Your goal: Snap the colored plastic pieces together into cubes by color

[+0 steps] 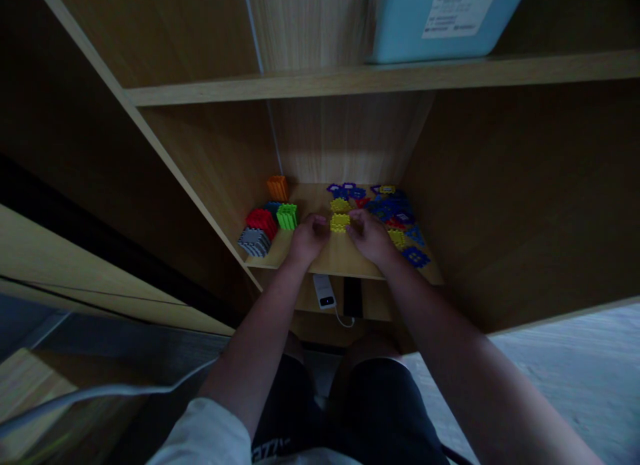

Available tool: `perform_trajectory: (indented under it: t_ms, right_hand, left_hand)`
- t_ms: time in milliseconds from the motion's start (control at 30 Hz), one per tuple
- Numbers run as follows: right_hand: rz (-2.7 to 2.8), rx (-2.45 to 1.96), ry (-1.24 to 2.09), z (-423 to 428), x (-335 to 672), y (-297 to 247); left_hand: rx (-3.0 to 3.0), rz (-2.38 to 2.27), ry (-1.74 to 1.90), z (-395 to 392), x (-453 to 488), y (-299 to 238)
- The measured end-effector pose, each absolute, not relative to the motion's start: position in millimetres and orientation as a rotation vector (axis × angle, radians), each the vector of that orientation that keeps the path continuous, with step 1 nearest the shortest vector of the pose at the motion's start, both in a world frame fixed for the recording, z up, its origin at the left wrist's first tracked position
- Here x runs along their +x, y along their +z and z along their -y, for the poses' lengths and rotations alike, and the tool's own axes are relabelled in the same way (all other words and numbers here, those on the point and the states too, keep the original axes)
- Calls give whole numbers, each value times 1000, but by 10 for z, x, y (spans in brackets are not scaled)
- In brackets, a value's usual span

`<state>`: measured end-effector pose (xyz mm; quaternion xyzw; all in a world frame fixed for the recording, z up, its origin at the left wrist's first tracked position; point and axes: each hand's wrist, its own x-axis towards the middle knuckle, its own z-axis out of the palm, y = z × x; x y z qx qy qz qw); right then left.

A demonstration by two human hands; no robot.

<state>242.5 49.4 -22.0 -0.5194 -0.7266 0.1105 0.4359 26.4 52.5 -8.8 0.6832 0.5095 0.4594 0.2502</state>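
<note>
Evidently, the left hand (310,238) is hovering just left of a yellow notched piece (340,223), its grip standing partly open and holding nothing visible. The right hand (369,235) is meeting the piece's right side; whether its grip is holding on, I cannot tell. The piece is lying mid-shelf (345,260), a gray stack (254,242) sitting at the front left corner, blue pieces (397,206) spreading along the right edge.

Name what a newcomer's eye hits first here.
Probably the light-blue box with a white label, at the top of the picture on the upper shelf. Next, the bright yellow piece on the shelf below, between the person's left grip and right grip. Then the vivid green stack to the left, beside the red stack.
</note>
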Motion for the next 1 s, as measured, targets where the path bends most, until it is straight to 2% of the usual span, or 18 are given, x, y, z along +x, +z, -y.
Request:
perform_trajectory:
  t_ms: [200,1000]
  right_hand:
    - [1891,-1328,251,-511,2399,-239]
    - [2020,-1360,175,-435,2372,-215]
  left_hand:
    - [1944,-1507,1115,-537,349,-43]
    - [1905,-1445,1126,-511,349,-19]
